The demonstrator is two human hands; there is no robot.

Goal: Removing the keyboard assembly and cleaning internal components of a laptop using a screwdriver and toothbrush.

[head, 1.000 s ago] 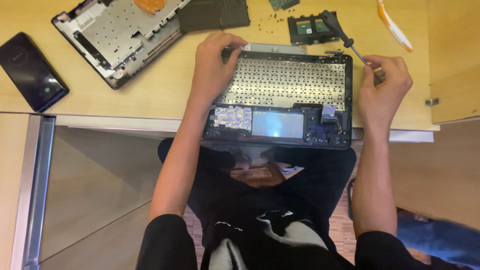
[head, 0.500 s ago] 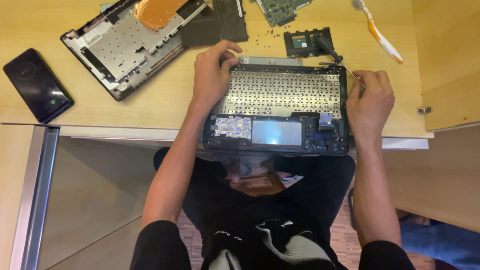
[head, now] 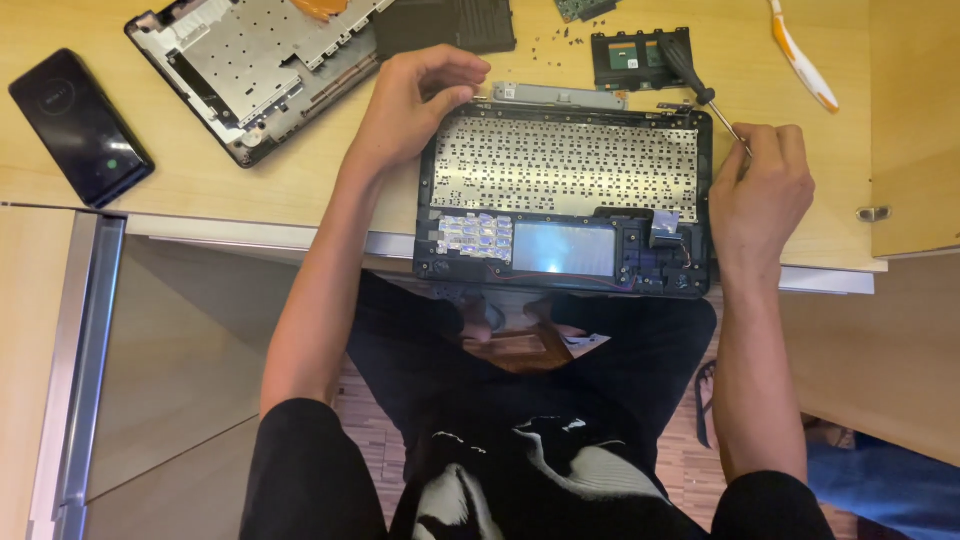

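An opened laptop keyboard shell lies upside down at the near edge of the wooden desk, its perforated metal plate showing. My left hand rests on the shell's far left corner, thumb and fingers pinching at a small metal bracket along its top edge. My right hand sits at the shell's right edge and grips a black-handled screwdriver by its shaft, the handle pointing away from me.
A second laptop base panel lies at the far left. A black phone sits left of it. A small black circuit part, loose screws and an orange-and-white tool lie behind the shell.
My right hand has shifted slightly outward along the shell's right edge with the screwdriver. My left hand stays at the top left corner. The view has shifted a little.
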